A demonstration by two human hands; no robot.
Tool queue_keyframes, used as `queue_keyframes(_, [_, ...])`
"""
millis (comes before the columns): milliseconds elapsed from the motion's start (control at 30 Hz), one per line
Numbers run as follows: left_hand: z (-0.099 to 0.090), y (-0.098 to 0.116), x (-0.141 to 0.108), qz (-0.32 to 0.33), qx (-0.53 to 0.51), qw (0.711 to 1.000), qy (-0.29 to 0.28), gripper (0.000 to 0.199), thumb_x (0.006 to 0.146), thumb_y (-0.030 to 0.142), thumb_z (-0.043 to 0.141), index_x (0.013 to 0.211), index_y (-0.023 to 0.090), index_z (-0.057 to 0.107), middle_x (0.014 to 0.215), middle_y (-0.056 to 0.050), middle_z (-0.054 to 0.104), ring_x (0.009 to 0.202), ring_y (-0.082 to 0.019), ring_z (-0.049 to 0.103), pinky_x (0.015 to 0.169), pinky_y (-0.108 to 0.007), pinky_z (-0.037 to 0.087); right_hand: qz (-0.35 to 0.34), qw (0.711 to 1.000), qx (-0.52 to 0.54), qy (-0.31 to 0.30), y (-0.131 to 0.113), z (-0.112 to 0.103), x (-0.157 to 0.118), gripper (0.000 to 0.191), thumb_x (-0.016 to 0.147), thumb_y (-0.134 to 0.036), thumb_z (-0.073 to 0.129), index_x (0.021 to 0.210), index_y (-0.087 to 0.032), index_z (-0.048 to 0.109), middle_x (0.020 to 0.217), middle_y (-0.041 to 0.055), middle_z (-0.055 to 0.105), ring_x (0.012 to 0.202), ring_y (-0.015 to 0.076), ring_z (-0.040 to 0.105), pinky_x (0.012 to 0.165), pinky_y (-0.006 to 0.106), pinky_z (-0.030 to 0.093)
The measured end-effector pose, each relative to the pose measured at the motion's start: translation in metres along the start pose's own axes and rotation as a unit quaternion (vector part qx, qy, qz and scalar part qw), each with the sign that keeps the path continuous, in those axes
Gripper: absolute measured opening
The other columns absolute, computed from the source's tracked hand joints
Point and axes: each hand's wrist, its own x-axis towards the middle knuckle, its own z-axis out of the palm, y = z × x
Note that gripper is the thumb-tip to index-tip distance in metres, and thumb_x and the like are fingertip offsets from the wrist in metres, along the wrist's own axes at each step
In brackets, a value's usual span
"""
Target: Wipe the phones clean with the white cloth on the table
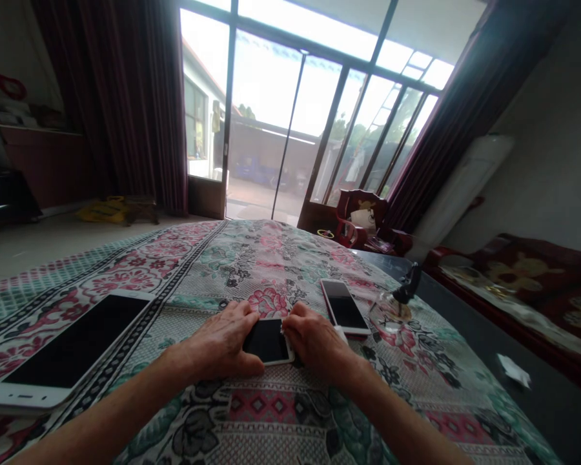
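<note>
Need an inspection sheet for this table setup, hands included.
Surface: patterned floral tablecloth, wrinkled in places.
Job's things: small black-screened phone with a pale rim, lying screen up between the hands; white scrap at the right fingertips, material unclear.
Clutter: large white phone at left; red-edged white phone and clear round bottle with black top at right; crumpled white tissue on the dark surface beyond the cloth.
Grippers: bare hands; left hand holds the small phone's left end, right hand has bunched fingers at its right end.
Cables: nothing seen.
Surroundings: bright glass doors ahead, dark purple curtains either side, carved wooden chair beyond.
</note>
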Motion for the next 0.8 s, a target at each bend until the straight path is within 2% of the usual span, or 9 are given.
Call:
queue_keyframes(267, [-0.003, 0.001, -0.002, 0.01, -0.003, 1.0, -0.006, 0.066, 0.063, 0.051, 0.067, 0.118, 0.015, 0.056, 0.119, -0.013, 0.051, 0.111, -0.03, 0.045, 0.095, -0.039, 0.04, 0.051, 0.996, -0.072, 0.003, -0.009, -0.005, 0.017, 0.025, 0.093, -0.021, 0.043, 0.077, -0.016, 0.062, 0.085, 0.0037, 0.054, 0.072, 0.0115, 0.052, 0.065, 0.024, 0.035])
queue_keyframes(500, [-0.003, 0.002, 0.0, -0.007, 0.01, 1.0, -0.013, 0.062, 0.062, 0.052, 0.068, 0.114, 0.02, 0.057, 0.116, -0.01, 0.052, 0.109, -0.029, 0.047, 0.094, -0.036, 0.04, 0.047, 0.993, -0.106, -0.026, -0.023, -0.004, -0.011, 0.026, 0.093, -0.022, 0.042, 0.082, -0.017, 0.065, 0.088, 0.0046, 0.056, 0.07, 0.0117, 0.053, 0.061, 0.024, 0.034])
queue_keyframes(633, [0.001, 0.003, 0.003, -0.025, 0.008, 1.0, -0.006, 0.061, 0.059, 0.049, 0.069, 0.112, 0.021, 0.058, 0.113, -0.009, 0.052, 0.108, -0.03, 0.048, 0.092, -0.036, 0.041, 0.047, 0.992, -0.112, -0.016, -0.031, -0.003, -0.03, 0.028, 0.095, -0.022, 0.04, 0.081, -0.018, 0.065, 0.09, 0.0044, 0.057, 0.075, 0.0117, 0.054, 0.063, 0.022, 0.034])
queue_keyframes(800, [0.003, 0.004, 0.002, -0.039, 0.007, 0.999, 0.001, 0.062, 0.057, 0.048, 0.07, 0.112, 0.021, 0.058, 0.114, -0.009, 0.052, 0.109, -0.03, 0.047, 0.091, -0.036, 0.041, 0.053, 0.992, -0.114, -0.025, -0.033, -0.007, -0.025, 0.028, 0.094, -0.023, 0.042, 0.079, -0.018, 0.065, 0.089, 0.004, 0.058, 0.073, 0.0119, 0.055, 0.061, 0.023, 0.034])
